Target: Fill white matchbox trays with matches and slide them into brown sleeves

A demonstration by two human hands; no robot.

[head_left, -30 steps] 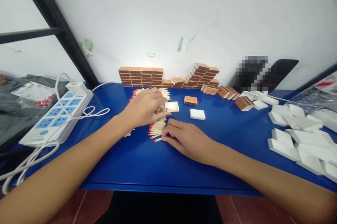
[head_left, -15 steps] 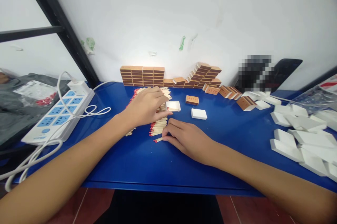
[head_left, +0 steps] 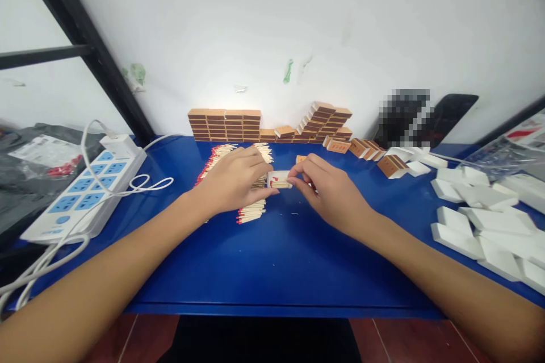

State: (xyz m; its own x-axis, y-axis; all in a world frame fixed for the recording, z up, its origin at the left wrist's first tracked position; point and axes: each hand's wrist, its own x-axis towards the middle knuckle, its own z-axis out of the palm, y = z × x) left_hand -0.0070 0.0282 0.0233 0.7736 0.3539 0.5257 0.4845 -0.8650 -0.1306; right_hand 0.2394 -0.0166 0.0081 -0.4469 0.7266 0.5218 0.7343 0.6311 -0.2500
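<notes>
A small white matchbox tray lies just right of the match pile, with several red-tipped matches in it. My left hand reaches over the pile and grips the tray's left end between thumb and fingers. At the tray's right end my right hand is closed in a pinch on the ends of matches; how many is hidden. Loose matches lie in a row below my left hand, and more matches show beyond it. An orange matchbox is mostly covered by my right hand.
Brown matchboxes stand stacked against the wall, with a leaning stack farther right. White trays are heaped at the right. A power strip with white cables lies at the left of the blue table. A dark phone-like slab leans on the wall.
My right hand has moved from the lower edge of the match row up to the tray, bringing matches. More matches show in the tray. My left hand has stayed at the tray.
</notes>
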